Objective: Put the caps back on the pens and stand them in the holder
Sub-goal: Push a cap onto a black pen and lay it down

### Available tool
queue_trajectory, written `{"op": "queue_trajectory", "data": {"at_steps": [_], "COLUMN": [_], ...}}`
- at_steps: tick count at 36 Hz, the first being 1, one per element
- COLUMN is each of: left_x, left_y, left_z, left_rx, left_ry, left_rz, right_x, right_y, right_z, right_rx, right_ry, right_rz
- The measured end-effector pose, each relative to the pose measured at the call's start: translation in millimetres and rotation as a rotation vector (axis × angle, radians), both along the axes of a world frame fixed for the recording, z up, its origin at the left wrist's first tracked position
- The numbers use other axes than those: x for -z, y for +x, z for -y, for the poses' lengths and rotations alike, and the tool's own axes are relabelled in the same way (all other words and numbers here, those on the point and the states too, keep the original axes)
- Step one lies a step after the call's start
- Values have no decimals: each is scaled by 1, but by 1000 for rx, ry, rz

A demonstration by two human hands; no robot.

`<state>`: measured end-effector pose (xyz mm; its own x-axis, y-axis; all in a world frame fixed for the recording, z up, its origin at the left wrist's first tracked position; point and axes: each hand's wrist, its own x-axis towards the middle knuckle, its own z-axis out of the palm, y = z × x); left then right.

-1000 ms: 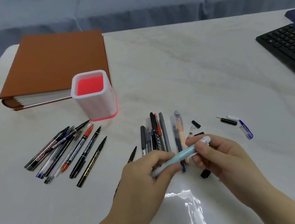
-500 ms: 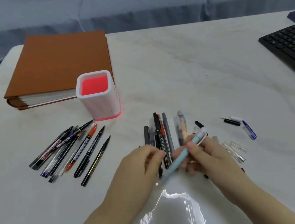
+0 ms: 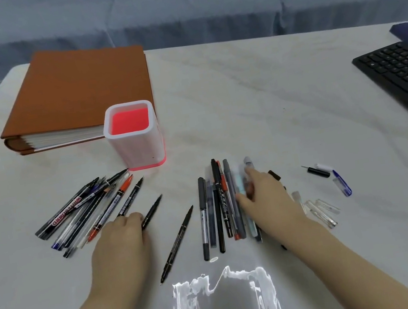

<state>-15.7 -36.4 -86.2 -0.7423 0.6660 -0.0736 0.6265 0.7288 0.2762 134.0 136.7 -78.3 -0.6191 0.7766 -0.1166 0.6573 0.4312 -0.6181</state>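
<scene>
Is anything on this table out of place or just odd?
The pen holder stands upright but holds no pens. The pens lie flat in two heaps: one fanned beside the left hand, one under the right hand. Loose clear caps lie scattered to the right.

**Open lanes and blocked ground on the tabletop**

The tabletop lies bare from the holder rightward to the keyboard, a wide lane across the far middle. The holder's mouth is open from above. Behind it on the left, the brown binder touches or nearly touches its far wall, closing that side. A fan of pens fills the near-left ground; a second row of pens blocks the near centre. Between the two groups a single black pen lies slantwise. Loose caps litter the near right. The near edge is clear.
</scene>
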Motion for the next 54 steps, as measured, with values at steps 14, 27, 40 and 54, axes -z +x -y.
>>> {"op": "queue_trajectory", "data": {"at_steps": [14, 27, 40, 54], "left_x": [-23, -29, -36, -59], "left_y": [46, 64, 68, 79], "left_z": [-39, -42, -37, -31], "left_rx": [225, 270, 284, 361], "left_ry": [315, 340, 385, 521], "left_rz": [276, 298, 423, 470], "right_x": [-14, 3, -9, -41], "right_y": [98, 99, 95, 85], "right_z": [-25, -86, -55, 11], "right_rx": [35, 98, 23, -68], "right_ry": [26, 261, 85, -230], "right_rz": [77, 243, -88, -588]}}
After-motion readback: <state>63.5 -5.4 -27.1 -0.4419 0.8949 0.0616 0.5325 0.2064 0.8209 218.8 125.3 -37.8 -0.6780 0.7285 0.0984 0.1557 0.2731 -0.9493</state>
